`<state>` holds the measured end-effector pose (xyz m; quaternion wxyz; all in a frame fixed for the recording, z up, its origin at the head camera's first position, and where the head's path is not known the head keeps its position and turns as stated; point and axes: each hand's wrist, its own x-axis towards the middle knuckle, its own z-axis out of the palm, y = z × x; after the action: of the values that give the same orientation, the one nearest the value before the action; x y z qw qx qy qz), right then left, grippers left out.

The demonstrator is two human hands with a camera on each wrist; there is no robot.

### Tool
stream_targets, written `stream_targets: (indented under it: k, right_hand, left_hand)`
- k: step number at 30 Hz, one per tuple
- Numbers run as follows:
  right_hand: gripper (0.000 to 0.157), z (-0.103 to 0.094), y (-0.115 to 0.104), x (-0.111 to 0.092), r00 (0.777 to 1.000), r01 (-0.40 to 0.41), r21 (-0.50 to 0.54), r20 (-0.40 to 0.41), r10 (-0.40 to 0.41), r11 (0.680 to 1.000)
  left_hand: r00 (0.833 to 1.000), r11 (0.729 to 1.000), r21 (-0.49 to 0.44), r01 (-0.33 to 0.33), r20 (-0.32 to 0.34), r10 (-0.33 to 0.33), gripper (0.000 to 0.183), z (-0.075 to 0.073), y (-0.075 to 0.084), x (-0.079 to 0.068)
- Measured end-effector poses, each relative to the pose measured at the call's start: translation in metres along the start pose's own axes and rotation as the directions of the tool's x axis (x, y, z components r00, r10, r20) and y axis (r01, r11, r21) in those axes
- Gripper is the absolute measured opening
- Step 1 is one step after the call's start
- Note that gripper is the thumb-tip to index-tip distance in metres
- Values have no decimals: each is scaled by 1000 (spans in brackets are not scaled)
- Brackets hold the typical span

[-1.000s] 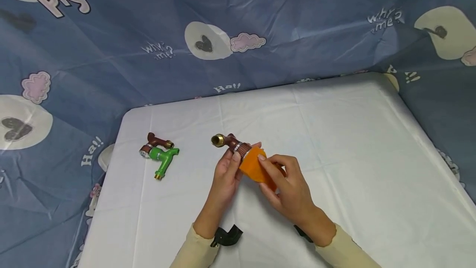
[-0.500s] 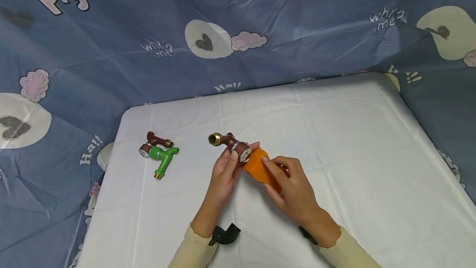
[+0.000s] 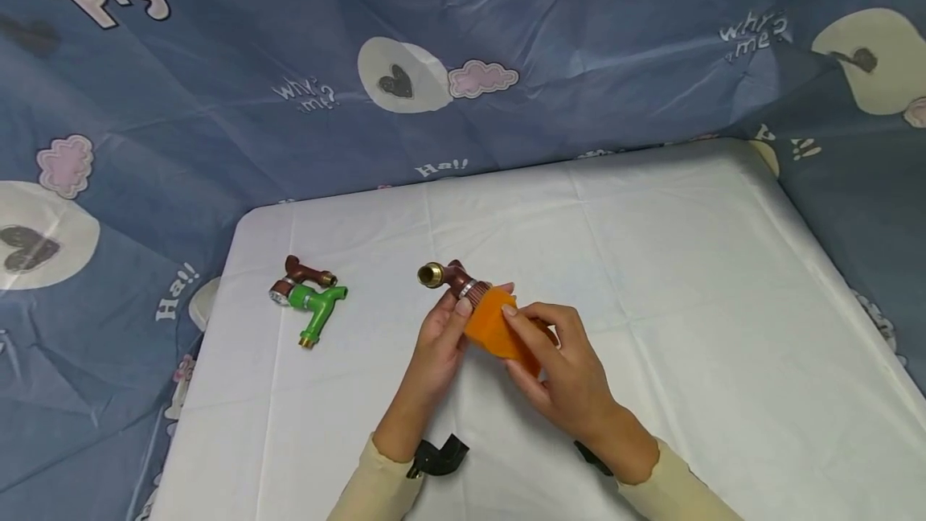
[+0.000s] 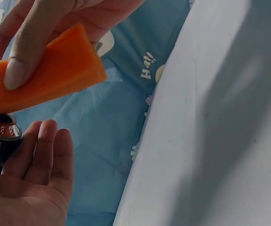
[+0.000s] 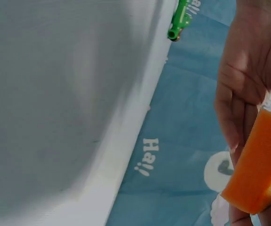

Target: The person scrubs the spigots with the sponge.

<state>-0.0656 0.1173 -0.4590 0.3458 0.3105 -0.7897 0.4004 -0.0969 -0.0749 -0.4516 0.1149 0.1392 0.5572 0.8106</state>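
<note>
My left hand (image 3: 439,338) grips a brown tap (image 3: 456,274) with a brass threaded end pointing to the left, held above the table. In the left wrist view, the tap's knob (image 4: 2,134) shows at the left edge, beside the curled left fingers. My right hand (image 3: 571,372) pinches an orange sponge (image 3: 494,326) between thumb and fingers. The sponge lies against the knob end of the tap and covers its face in the head view. Seen from the right wrist, the sponge (image 5: 258,162) is a thick block, cut off by the frame's right edge.
On the left of the white-covered table (image 3: 687,280), a green tap (image 3: 316,310) lies touching another brown tap (image 3: 307,272). A blue printed cloth (image 3: 289,47) hangs behind and along the sides. Black straps (image 3: 440,455) sit at the wrists.
Half a second ago the sponge was drawn back and the knob's shiny face showed. Now tap and sponge are together again, the tap having shifted slightly right and the sponge left.
</note>
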Motion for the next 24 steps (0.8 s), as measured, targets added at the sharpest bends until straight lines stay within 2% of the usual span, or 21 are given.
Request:
stream_targets:
  k: [7, 15, 17, 21, 24]
  right_hand:
    - [45, -1, 4, -9, 997, -54, -29, 56, 56, 998]
    - [46, -6, 4, -14, 991, -77, -39, 110, 81, 996]
    - [47, -8, 5, -17, 987, -87, -48, 131, 93, 995]
    - [47, -10, 8, -21, 979, -106, -46, 172, 113, 993]
    - [47, -14, 11, -23, 973, -123, -38, 192, 129, 992]
  left_hand:
    - [999, 999, -1, 33, -20, -33, 48, -3, -3, 1]
    - [998, 998, 5, 57, -39, -57, 49, -5, -2, 1]
    - [998, 998, 12, 57, -18, -57, 47, -5, -1, 2]
    - [999, 998, 65, 11, 48, -15, 41, -9, 3, 8]
    - [998, 992, 128, -12, 59, 4, 37, -13, 7, 14]
